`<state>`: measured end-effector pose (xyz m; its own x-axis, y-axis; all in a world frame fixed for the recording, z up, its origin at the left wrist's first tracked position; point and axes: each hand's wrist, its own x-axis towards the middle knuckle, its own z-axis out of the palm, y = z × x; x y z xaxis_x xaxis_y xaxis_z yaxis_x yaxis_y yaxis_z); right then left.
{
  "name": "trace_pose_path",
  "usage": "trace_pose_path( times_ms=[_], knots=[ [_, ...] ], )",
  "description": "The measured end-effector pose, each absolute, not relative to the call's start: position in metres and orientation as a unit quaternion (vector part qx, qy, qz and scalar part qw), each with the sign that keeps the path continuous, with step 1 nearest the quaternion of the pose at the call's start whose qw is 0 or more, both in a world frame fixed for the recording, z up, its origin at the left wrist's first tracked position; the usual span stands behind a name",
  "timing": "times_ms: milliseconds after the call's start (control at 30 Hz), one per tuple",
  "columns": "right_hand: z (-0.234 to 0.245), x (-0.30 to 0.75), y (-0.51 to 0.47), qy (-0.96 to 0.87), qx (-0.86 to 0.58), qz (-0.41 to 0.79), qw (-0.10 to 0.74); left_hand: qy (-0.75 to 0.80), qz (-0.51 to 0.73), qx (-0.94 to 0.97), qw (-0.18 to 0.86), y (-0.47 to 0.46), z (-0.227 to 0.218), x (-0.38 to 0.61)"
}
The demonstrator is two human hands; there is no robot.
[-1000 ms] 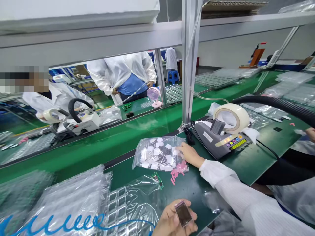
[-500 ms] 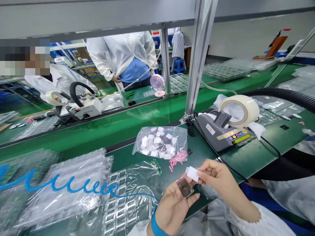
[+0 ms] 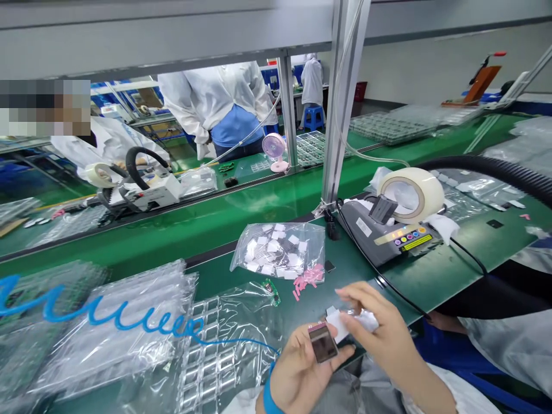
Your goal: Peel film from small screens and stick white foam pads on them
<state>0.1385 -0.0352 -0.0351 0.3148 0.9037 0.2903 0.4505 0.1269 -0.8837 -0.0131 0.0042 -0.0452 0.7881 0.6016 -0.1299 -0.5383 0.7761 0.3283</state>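
**Both hands loaded at the near table edge**

Left hand point(image 3: 297, 371), at 6 o'clock in view: fingers closed on a small dark rectangular display module point(image 3: 322, 344) with a pink top edge. The thumb is on one long side and the fingertips on the other. The face is up, tilted toward the wearer.

Right hand point(image 3: 382, 336), at 3 o'clock of the left: fingers pinched on a small rectangular white pad point(image 3: 342, 328). The pad sits just beside the module's upper right corner; cannot tell whether they touch.

At 12 o'clock of the hands, a clear plastic bag of white squares point(image 3: 280, 250) lies flat on the dark green table point(image 3: 431, 282), with loose pink tabs point(image 3: 308, 279) at its near corner. At 1 to 2 o'clock stands a grey tape dispenser machine point(image 3: 383, 238) carrying a roll of clear tape point(image 3: 411, 194). At 9 o'clock are clear blister trays point(image 3: 207, 356) with a blue coiled cord point(image 3: 107, 319) running across them.

Handling, as judged: the module looks light and stiff. Its glossy front is probably fragile and quick to smudge, so it is best held by the side edges, as now. The pad looks thin, limp and near weightless, so a corner pinch suits it.
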Motion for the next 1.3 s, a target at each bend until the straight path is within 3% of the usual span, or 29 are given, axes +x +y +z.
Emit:
trace_pose_path(
  times_ms=[100,300,667,800,933,1000,1100,1200,1300],
  knots=[
    [-0.04,0.14,-0.033,-0.634,-0.596,0.161,0.465,0.12,0.29,0.142,0.939,0.005,-0.044,-0.012],
    [-0.073,0.144,-0.035,-0.706,-0.556,0.035,0.437,0.157,0.271,0.178,0.933,0.01,-0.054,-0.008],
    [-0.066,0.139,-0.042,-0.64,-0.611,0.007,0.466,0.171,0.281,0.121,0.937,0.005,-0.057,-0.007],
    [-0.078,0.156,-0.061,-0.615,-0.634,0.049,0.467,0.168,0.276,0.118,0.939,0.012,-0.057,-0.009],
    [-0.119,0.19,-0.066,-0.613,-0.67,0.116,0.401,0.17,0.272,0.12,0.94,0.021,-0.057,-0.011],
    [-0.137,0.202,-0.064,-0.612,-0.704,0.075,0.351,0.173,0.276,0.115,0.938,0.021,-0.055,-0.011],
    [-0.139,0.201,-0.063,-0.558,-0.756,0.038,0.342,0.162,0.263,0.123,0.943,0.017,-0.049,-0.009],
    [-0.111,0.186,-0.06,-0.551,-0.723,0.13,0.396,0.137,0.231,0.138,0.953,0.013,-0.043,-0.006],
    [-0.078,0.168,-0.051,-0.483,-0.577,0.379,0.539,0.118,0.211,0.137,0.961,0.011,-0.039,-0.004]
  ],
)
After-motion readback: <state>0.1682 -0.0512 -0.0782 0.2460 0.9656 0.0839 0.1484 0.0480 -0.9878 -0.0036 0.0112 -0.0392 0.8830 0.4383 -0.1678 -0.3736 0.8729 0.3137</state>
